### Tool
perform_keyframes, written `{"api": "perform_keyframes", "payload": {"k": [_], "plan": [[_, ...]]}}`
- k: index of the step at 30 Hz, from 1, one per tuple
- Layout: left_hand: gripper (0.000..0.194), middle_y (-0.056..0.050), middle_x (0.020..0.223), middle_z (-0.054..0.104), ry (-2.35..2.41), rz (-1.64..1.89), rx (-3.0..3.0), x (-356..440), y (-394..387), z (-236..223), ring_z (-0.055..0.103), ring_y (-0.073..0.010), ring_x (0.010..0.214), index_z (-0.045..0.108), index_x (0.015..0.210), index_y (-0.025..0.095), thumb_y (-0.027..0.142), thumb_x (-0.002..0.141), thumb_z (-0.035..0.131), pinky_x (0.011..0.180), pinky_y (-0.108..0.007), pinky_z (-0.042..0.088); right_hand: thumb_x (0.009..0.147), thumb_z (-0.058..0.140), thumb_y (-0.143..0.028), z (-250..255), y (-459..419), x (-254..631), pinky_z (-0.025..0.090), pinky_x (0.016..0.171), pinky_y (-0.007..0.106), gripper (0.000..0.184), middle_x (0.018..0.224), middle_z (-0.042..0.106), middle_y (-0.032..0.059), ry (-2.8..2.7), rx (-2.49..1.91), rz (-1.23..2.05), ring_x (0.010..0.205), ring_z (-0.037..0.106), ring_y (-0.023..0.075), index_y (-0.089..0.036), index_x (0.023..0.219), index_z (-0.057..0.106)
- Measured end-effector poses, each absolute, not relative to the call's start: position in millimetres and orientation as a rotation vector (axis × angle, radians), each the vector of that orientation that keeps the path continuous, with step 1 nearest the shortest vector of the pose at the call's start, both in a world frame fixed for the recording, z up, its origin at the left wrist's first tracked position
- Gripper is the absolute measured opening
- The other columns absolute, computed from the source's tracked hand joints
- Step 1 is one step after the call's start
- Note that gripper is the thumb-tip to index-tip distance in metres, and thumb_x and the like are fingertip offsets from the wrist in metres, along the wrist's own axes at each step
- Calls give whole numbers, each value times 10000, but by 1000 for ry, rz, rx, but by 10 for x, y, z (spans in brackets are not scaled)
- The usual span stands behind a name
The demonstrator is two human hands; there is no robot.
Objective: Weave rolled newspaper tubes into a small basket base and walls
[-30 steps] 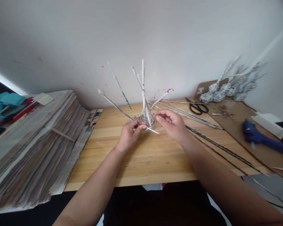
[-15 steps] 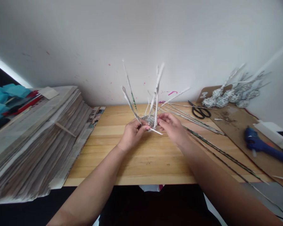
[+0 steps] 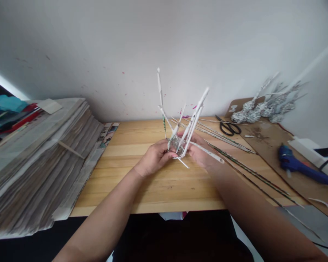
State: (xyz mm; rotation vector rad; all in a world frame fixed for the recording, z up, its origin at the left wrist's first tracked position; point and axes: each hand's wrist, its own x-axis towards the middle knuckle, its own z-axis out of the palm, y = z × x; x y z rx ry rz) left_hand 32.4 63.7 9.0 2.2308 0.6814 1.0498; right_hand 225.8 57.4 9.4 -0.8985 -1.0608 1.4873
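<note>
Between my hands is a small woven basket (image 3: 176, 145) of rolled paper, with several white paper tubes (image 3: 195, 118) sticking up and outward from it. My left hand (image 3: 159, 154) pinches the near left side of its rim, thumb in front. A short white tube end (image 3: 183, 162) pokes out towards me beside that thumb. On the right side, my right hand (image 3: 198, 151) is closed around the weave, its fingertips partly hidden behind the tubes. One tube lies outward across the back of this hand.
Long paper tubes (image 3: 251, 171) lie on the wooden table (image 3: 109, 185) at right. Black scissors (image 3: 229, 128), a blue glue gun (image 3: 303, 167) and several woven paper balls on stems (image 3: 247, 111) are beyond. A tall newspaper stack (image 3: 46, 163) stands at left.
The basket has turned and tilted, its upright tubes now leaning right. One tube has come down over my right hand, which has moved behind the weave. The view has shifted slightly.
</note>
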Motion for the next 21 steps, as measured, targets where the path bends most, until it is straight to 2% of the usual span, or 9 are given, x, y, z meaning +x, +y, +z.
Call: {"api": "perform_keyframes", "payload": {"k": [5,11,16,21], "plan": [[174,-58,867,637,606,1012,2236,345,618,86,601,-156,817,658,874,161,316,936,608,773,-258,459,599,787,-278,116,575,2221,506,603,302,316,749,695,-3,-1035,-1029,1362,647,624,157,-196,884,677],[131,-64,888,631,571,1022,2281,404,583,81,595,-171,857,648,890,165,287,928,618,804,-271,460,619,774,-354,133,559,2160,476,544,292,302,681,655,-2,-1020,-1141,1173,587,592,155,-178,831,652],[126,-60,881,632,581,1004,2283,428,569,59,594,-170,843,644,890,169,291,920,631,791,-277,461,660,769,-349,62,572,2174,471,560,292,372,761,697,21,-999,-1109,1262,610,601,159,-174,976,681],[123,-60,890,635,571,1007,2259,426,574,36,599,-167,857,653,902,174,291,926,624,808,-284,468,632,765,-350,108,533,2188,470,553,291,283,721,704,25,-1015,-1062,1334,587,603,162,-183,855,715]]}}
